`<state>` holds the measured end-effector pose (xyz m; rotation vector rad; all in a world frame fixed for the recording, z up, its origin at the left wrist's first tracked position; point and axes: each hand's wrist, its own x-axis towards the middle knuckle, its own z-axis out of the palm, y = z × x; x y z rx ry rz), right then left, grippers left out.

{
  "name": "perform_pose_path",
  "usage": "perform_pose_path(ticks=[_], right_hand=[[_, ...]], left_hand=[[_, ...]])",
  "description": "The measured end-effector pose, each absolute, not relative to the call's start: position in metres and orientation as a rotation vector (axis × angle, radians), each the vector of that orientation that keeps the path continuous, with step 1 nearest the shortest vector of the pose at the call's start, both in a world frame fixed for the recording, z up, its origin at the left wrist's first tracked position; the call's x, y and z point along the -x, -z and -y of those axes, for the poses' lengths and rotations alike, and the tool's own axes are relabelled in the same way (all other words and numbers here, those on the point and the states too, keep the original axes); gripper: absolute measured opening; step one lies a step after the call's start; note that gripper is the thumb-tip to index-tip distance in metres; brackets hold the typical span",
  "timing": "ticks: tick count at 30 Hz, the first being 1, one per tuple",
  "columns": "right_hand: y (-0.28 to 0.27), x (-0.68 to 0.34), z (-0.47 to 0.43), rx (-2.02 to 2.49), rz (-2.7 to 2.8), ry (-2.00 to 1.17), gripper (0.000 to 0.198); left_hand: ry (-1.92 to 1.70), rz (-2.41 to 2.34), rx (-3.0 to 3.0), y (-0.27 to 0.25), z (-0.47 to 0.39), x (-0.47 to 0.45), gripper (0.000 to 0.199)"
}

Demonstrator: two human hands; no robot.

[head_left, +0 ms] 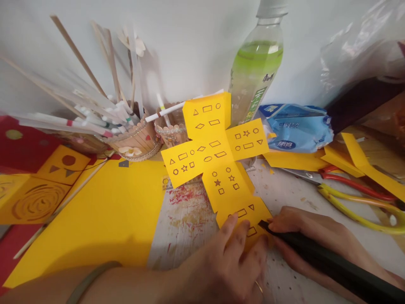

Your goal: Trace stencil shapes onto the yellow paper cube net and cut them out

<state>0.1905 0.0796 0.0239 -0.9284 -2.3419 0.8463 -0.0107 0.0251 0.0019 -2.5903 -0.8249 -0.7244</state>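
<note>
A yellow paper box net [210,160], cross-shaped with folded tabs, carries drawn outlines of triangles, rectangles, stars, circles and diamonds. My left hand [228,253] lies on its nearest panel, fingers spread and partly covering the shapes there. In my right hand [319,230] is a thick black pen [300,251], gripped between thumb and fingers. The pen's front end meets the right side of that same panel, beside a small rectangle. Whether it touches the paper I cannot tell. The far panel stands tilted up near the bottle.
Behind the net stands a green-liquid bottle [256,67], with a blue wipes pack [297,128] to its right. Scissors with yellow handles [351,209] and red-handled ones [354,183] lie at right. Left are a yellow sheet [107,211] and a wooden pen holder [136,145] with markers.
</note>
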Motion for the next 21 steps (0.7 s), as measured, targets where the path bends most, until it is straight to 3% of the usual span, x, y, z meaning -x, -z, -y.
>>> perform_pose_path(ticks=[21], right_hand=[[-0.0185,-0.1991,-0.0864,0.651,2.523,-0.748,0.031]], left_hand=[[0.656,0.83,2.625,-0.0077,-0.0236,0.0131,0.025]])
